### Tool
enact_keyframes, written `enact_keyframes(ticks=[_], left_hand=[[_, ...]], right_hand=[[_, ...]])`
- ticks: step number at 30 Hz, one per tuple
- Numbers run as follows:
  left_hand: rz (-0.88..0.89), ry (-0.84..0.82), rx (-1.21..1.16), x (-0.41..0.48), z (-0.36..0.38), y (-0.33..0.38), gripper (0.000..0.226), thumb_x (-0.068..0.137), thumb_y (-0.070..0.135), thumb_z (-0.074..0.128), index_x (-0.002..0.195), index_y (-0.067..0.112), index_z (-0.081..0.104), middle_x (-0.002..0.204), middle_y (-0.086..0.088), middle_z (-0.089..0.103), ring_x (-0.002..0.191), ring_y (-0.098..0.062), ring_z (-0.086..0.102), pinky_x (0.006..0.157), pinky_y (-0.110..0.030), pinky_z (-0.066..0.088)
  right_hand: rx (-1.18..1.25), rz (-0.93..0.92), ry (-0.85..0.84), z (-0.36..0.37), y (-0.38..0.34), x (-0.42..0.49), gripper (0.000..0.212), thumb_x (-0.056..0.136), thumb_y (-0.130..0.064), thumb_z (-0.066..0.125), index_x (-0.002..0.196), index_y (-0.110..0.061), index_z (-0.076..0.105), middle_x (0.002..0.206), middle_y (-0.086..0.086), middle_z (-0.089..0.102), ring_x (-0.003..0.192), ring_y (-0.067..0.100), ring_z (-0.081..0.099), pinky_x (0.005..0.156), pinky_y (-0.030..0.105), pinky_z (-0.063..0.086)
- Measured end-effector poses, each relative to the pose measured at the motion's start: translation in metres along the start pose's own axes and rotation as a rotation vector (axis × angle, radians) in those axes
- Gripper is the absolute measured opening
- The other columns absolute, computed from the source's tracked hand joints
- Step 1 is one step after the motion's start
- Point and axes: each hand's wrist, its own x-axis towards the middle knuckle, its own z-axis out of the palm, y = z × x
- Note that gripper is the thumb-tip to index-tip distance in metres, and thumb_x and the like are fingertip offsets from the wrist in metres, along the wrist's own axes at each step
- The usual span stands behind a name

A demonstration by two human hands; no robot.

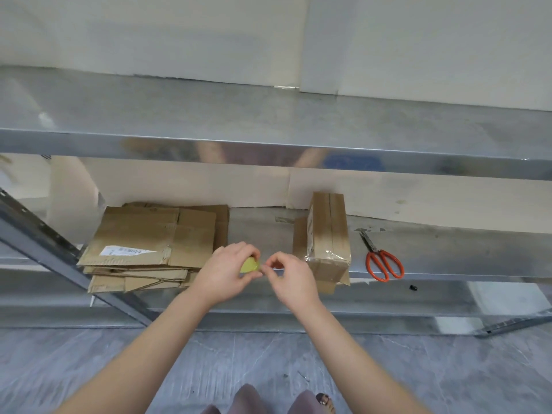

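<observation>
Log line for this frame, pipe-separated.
left hand: grips yellow-green item | right hand: pinches its edge | taped box, scissors: on shelf, untouched

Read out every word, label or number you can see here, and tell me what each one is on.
White label on top of the flattened cardboard stack: barcode and print, too blurred to read.
Side label on the taped box: too small to read.
Yellow-green object in the left hand: no writing shows.
Scissors: no writing shows.
</observation>
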Motion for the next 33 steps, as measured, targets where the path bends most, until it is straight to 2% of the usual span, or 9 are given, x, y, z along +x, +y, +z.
enact_keyframes(ticks=[5, 8, 12, 16, 21, 24, 28, 30, 33], left_hand=[[-0.095, -0.099, -0.280, -0.013, 0.005, -0.011, 0.048, 0.093, 0.035, 0.059, 0.139, 0.037, 0.043, 0.122, 0.019, 0.052, 0.115, 0.001, 0.045, 0.099, -0.020, 0.034], [-0.137, -0.060, -0.228, -0.010, 0.006, -0.022, 0.056, 0.085, 0.029, 0.072, 0.135, 0.033, 0.047, 0.111, 0.011, 0.059, 0.105, -0.007, 0.055, 0.091, -0.020, 0.040], [-0.189, -0.036, -0.121, 0.007, 0.006, -0.036, 0.058, 0.079, 0.033, 0.076, 0.132, 0.029, 0.053, 0.106, 0.002, 0.063, 0.101, -0.016, 0.058, 0.085, -0.027, 0.045], [-0.099, -0.104, 0.014, 0.016, 0.027, -0.045, 0.060, 0.082, 0.033, 0.072, 0.137, 0.023, 0.050, 0.118, -0.003, 0.062, 0.111, -0.022, 0.054, 0.090, -0.029, 0.041], [-0.190, 0.004, -0.029, 0.028, 0.054, -0.059, 0.050, 0.080, 0.024, 0.075, 0.127, 0.014, 0.061, 0.126, -0.012, 0.056, 0.110, -0.030, 0.057, 0.088, -0.037, 0.048], [-0.197, -0.016, -0.029, 0.034, 0.069, -0.067, 0.045, 0.079, 0.020, 0.077, 0.121, 0.010, 0.065, 0.127, -0.017, 0.054, 0.106, -0.036, 0.058, 0.085, -0.040, 0.051], [-0.141, -0.026, 0.013, 0.030, 0.085, -0.074, 0.050, 0.074, 0.008, 0.080, 0.121, 0.008, 0.065, 0.128, -0.022, 0.055, 0.111, -0.043, 0.056, 0.093, -0.048, 0.050], [-0.111, -0.045, 0.050, 0.029, 0.088, -0.078, 0.051, 0.081, 0.015, 0.075, 0.129, 0.008, 0.059, 0.138, -0.019, 0.049, 0.126, -0.041, 0.046, 0.107, -0.048, 0.038], [-0.124, -0.099, 0.037, 0.031, 0.089, -0.085, 0.052, 0.093, 0.030, 0.060, 0.141, 0.014, 0.046, 0.152, -0.007, 0.033, 0.144, -0.028, 0.023, 0.119, -0.035, 0.014]], right_hand=[[0.080, 0.059, -0.014, -0.003, 0.006, 0.005, 0.009, 0.087, -0.026, 0.069, 0.081, -0.020, 0.065, 0.083, -0.007, 0.068, 0.080, 0.010, 0.061, 0.079, 0.030, 0.049], [0.071, 0.058, -0.048, 0.003, 0.004, 0.002, 0.014, 0.085, -0.029, 0.070, 0.075, -0.027, 0.061, 0.074, -0.010, 0.065, 0.073, 0.006, 0.059, 0.071, 0.025, 0.048], [0.179, 0.070, 0.031, 0.024, 0.007, -0.005, 0.020, 0.085, -0.022, 0.069, 0.072, -0.026, 0.055, 0.064, -0.012, 0.057, 0.067, 0.002, 0.054, 0.061, 0.012, 0.038], [0.276, 0.276, 0.055, 0.035, 0.024, 0.012, 0.016, 0.086, -0.021, 0.071, 0.073, -0.024, 0.062, 0.061, -0.011, 0.056, 0.058, -0.002, 0.051, 0.059, 0.013, 0.037], [0.131, 0.341, 0.055, 0.056, 0.038, 0.048, 0.014, 0.087, -0.027, 0.069, 0.075, -0.027, 0.061, 0.063, -0.016, 0.057, 0.064, 0.008, 0.055, 0.054, 0.010, 0.033], [0.057, 0.387, 0.053, 0.066, 0.047, 0.064, 0.008, 0.087, -0.025, 0.067, 0.092, -0.025, 0.061, 0.073, -0.011, 0.062, 0.073, 0.017, 0.060, 0.061, 0.021, 0.035], [-0.062, 0.420, 0.035, 0.077, 0.059, 0.068, 0.030, 0.087, -0.027, 0.064, 0.112, -0.024, 0.048, 0.084, -0.002, 0.070, 0.086, 0.026, 0.067, 0.069, 0.028, 0.045], [-0.156, 0.405, 0.020, 0.079, 0.059, 0.071, 0.035, 0.088, -0.031, 0.063, 0.116, -0.025, 0.044, 0.092, 0.001, 0.069, 0.089, 0.029, 0.066, 0.071, 0.032, 0.048], [-0.284, 0.364, 0.001, 0.081, 0.055, 0.070, 0.042, 0.090, -0.033, 0.062, 0.124, -0.022, 0.039, 0.117, 0.003, 0.051, 0.097, 0.032, 0.064, 0.073, 0.036, 0.049]])
